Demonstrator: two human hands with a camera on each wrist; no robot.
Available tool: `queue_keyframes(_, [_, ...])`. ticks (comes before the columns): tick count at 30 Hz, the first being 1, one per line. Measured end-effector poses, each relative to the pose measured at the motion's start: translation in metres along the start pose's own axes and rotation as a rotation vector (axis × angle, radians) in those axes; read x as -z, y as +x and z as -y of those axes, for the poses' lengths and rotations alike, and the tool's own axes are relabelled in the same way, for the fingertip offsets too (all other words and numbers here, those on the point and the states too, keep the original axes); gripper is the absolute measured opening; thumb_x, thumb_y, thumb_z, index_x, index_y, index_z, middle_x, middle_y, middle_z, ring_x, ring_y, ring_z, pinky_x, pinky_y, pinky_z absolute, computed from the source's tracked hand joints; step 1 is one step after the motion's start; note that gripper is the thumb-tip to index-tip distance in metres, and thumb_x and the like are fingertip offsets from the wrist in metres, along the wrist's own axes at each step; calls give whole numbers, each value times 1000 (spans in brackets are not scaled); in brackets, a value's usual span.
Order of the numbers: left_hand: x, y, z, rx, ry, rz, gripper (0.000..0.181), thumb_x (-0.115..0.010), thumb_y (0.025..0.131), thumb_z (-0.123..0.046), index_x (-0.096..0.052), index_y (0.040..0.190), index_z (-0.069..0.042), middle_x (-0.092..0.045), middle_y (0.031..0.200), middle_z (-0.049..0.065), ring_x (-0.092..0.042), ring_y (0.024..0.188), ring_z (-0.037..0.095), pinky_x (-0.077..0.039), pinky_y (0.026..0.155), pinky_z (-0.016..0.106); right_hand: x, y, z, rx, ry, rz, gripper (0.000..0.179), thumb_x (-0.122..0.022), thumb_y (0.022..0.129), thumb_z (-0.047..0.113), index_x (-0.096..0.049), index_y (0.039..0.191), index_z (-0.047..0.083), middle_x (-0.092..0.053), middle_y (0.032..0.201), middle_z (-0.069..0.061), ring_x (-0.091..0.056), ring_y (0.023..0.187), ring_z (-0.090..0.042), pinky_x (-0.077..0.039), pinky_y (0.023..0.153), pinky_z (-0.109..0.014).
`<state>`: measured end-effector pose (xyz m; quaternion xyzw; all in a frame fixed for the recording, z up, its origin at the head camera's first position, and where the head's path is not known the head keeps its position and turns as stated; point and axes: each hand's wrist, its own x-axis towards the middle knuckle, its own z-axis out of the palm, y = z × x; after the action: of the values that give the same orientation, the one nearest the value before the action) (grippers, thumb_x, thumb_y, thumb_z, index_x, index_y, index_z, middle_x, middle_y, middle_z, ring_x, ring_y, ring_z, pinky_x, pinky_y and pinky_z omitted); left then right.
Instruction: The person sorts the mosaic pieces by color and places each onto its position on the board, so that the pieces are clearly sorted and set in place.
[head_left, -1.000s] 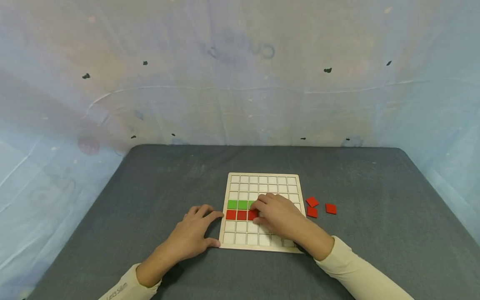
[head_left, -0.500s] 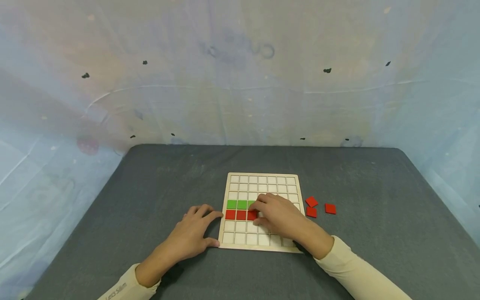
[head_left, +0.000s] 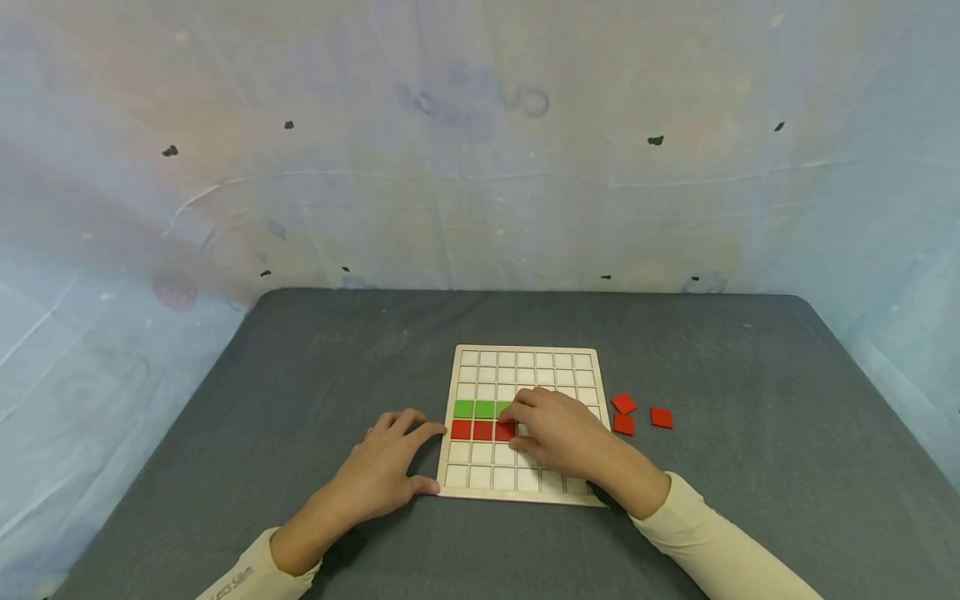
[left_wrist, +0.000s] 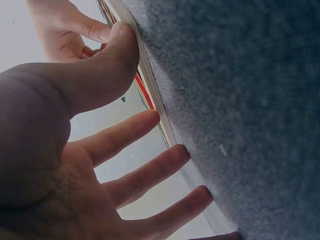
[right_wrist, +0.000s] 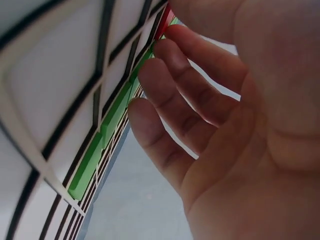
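Observation:
A pale wooden grid board (head_left: 525, 497) lies on the grey cloth. In one row I see green tiles (head_left: 464, 409) at its left, and in the row nearer me red tiles (head_left: 461, 430). My right hand (head_left: 558, 427) is over the board, its index fingertip and thumb at the third red tile (head_left: 504, 432), which it partly covers. Several green tiles (right_wrist: 116, 109) show in the right wrist view, beyond those fingers. My left hand (head_left: 382, 468) has its fingers spread, with thumb and index fingertip touching the board's left edge.
Three loose red tiles (head_left: 624, 425) lie on the cloth just right of the board. The grey table (head_left: 360, 342) ends at the back against a pale patterned sheet (head_left: 480, 217), which also hangs along both sides.
My right thumb has shifted very slightly away from the third red tile. Both hands otherwise stay in place, and the board and loose tiles have not moved.

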<state>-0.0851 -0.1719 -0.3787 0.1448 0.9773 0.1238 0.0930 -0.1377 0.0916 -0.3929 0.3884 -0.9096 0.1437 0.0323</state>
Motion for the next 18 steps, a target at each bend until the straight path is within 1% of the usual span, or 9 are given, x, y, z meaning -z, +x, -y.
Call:
queue_keyframes(8, [0, 0, 0, 9, 0, 5, 69, -86, 74, -41, -59, 136, -27, -55, 134, 1, -47, 130, 35, -51, 84, 60, -1, 0, 0, -5, 10, 15, 25, -76, 88, 28, -72, 112, 22, -64, 98, 7, -55, 80, -8, -51, 75, -28])
queue_keyframes(15, [-1, -1, 0, 4, -2, 1, 69, -86, 74, -41, -59, 136, -27, -55, 133, 1, -47, 130, 35, -51, 84, 61, -1, 1, -2, 16, 6, 2, 25, -77, 88, 28, -73, 112, 22, -64, 100, 8, -56, 82, -7, -52, 77, -29])
queue_keyframes(18, [-1, 0, 0, -1, 0, -3, 69, -86, 74, -41, -59, 136, -27, -55, 133, 2, -47, 130, 36, -51, 84, 61, 2, -1, -6, 13, 19, -2, 26, -76, 88, 31, -72, 113, 23, -64, 102, 8, -57, 84, -7, -52, 78, -29])
